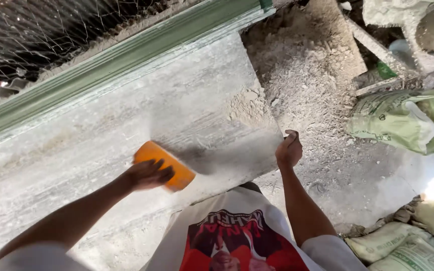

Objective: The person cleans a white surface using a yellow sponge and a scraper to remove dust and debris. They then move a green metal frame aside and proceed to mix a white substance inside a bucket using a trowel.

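Left hand grips an orange float, pressed flat against the grey slab near its lower middle. Right hand is closed over the slab's right edge. Green sacks lie on rubble well right of the slab.

Packages only: one crumpled pale-green woven plastic sack with dark print lying on the dusty floor, right side, mid-distance. Stack of off-white and greenish woven sacks with green print at near right corner. Another pale sack partly visible at far right top edge.
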